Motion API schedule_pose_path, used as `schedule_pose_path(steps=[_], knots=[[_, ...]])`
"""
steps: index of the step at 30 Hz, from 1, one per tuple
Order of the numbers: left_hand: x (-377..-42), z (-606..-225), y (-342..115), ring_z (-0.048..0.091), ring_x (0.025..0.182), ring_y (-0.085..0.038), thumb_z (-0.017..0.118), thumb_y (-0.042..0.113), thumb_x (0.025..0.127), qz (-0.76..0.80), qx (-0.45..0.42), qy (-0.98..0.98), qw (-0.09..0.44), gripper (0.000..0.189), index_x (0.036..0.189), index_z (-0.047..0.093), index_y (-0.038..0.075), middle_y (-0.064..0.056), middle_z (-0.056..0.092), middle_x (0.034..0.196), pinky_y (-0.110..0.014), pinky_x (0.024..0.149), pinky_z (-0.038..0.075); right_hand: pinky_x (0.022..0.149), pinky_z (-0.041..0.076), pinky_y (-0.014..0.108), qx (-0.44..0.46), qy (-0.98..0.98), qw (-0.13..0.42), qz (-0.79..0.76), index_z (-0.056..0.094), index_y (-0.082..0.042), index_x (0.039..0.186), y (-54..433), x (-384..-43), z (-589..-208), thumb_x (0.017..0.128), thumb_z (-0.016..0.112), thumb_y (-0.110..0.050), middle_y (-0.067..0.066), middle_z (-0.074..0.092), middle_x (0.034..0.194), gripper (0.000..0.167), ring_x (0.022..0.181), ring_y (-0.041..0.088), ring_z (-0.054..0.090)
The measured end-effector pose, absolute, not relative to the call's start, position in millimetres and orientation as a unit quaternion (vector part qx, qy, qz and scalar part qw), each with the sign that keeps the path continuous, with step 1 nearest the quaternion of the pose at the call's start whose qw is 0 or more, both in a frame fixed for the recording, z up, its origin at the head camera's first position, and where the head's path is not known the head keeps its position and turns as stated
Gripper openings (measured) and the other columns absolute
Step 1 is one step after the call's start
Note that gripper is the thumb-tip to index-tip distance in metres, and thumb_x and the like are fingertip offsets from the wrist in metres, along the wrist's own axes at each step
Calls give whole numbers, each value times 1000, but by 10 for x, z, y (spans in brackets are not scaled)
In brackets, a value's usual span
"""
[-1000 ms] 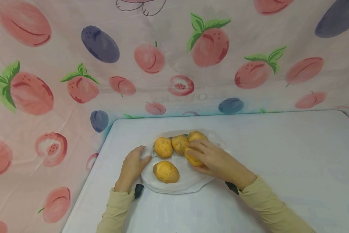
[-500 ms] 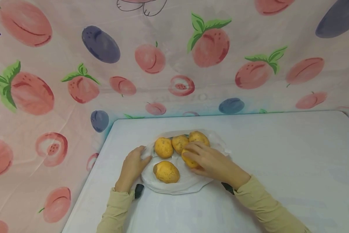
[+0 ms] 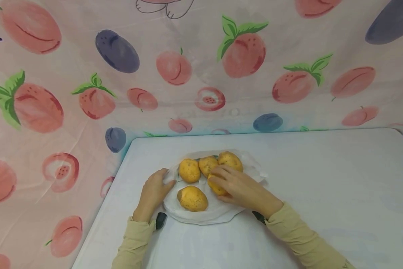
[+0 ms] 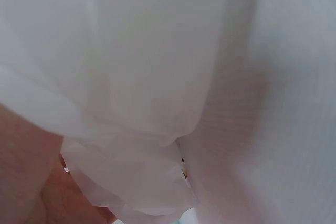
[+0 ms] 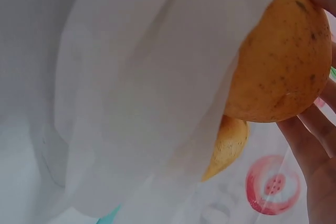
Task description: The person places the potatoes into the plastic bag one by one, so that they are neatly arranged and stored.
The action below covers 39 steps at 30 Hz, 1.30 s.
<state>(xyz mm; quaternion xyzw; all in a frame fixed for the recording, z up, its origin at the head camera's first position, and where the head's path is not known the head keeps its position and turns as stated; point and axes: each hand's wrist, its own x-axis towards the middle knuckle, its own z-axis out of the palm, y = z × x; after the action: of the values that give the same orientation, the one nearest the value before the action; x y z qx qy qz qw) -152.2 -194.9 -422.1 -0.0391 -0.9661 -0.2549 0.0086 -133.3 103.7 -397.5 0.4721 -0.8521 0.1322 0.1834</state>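
Tabletop [image 3: 322, 179] first, since I see it run wide and white under everything, and anything that escapes has a long slick surface to travel. On it lies the thin white bag [image 3: 201, 216], spread flat near the left edge; my left hand [image 3: 153, 192] rests on its rim with relaxed, fairly straight fingers, pinning rather than gripping, so I judge the film could slide. Five potatoes sit on the bag, three in a touching row. My right hand [image 3: 243, 190] has its fingers curled round the held potato [image 3: 217, 186], just beside that row. A nudge could send the loose front potato [image 3: 192, 198] rolling off.
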Motion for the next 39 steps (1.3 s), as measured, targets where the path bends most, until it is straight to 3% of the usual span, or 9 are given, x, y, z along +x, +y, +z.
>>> schedule_pose_path(steps=[19,39], knots=[[-1533,-4239,-1950,57,123,-41,71,24,91,-248,-41,-968,11,52,132,57,-4,-23,61,132,-54,103,46,102,48,33,479,-853,171,120,63,-12,119,935,-1321,-4036,75,87,-35,4,59,126,56,117,22,53],[-1531,-4232,-1948,57,123,-41,72,24,91,-247,-43,-968,12,54,133,56,-5,-24,60,133,-54,103,46,104,47,34,484,-851,172,110,64,-11,121,934,-1283,-4064,85,79,-34,3,59,125,45,114,20,56]])
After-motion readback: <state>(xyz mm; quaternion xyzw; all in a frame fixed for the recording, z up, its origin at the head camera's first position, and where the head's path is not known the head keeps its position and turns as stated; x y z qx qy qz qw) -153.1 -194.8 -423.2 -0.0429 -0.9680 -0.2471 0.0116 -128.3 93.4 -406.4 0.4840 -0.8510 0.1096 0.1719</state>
